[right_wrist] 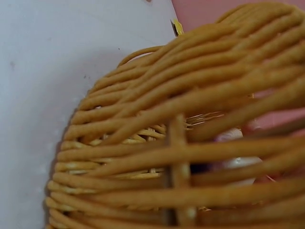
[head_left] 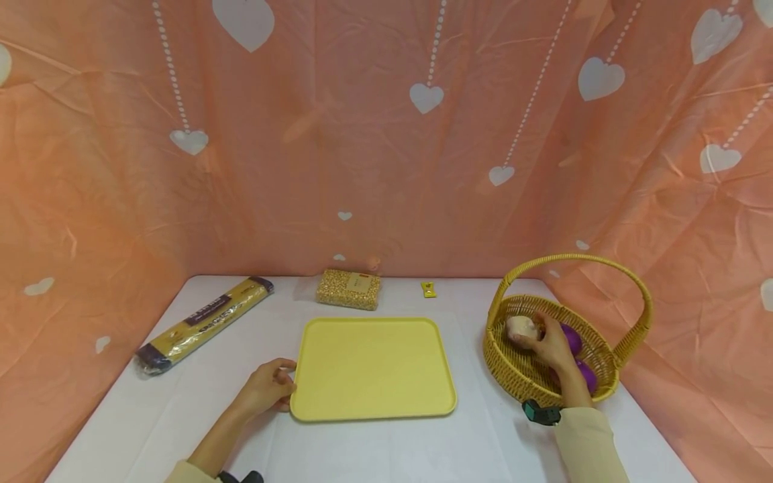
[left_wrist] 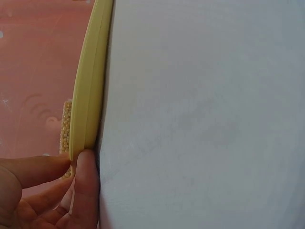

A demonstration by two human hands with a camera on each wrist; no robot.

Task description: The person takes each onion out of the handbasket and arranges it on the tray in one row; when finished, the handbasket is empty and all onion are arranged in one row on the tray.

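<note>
My left hand (head_left: pixel 266 388) is at the left edge of a yellow rectangular tray (head_left: pixel 373 369), which lies flat on the table. In the left wrist view, the thumb and a finger (left_wrist: pixel 87 191) pinch the tray's rim (left_wrist: pixel 90 86). My right hand (head_left: pixel 552 343) reaches inside a wicker basket (head_left: pixel 513 376) and grips a pale, roundish bulb that looks like garlic (head_left: pixel 521 327). Beside that hand lie shiny purple round things (head_left: pixel 586 376), partly hidden by the wrist. Basket weave (right_wrist: pixel 143 105) fills most of the right wrist view and hides the fingers there.
A long yellow-and-dark packet of noodles (head_left: pixel 205 325) lies slanted at the left. Behind the tray sit a clear bag of yellow grains (head_left: pixel 348 289) and a small yellow sachet (head_left: pixel 429 289). The basket's tall handle (head_left: pixel 574 257) arches over it. A pink curtain hangs behind.
</note>
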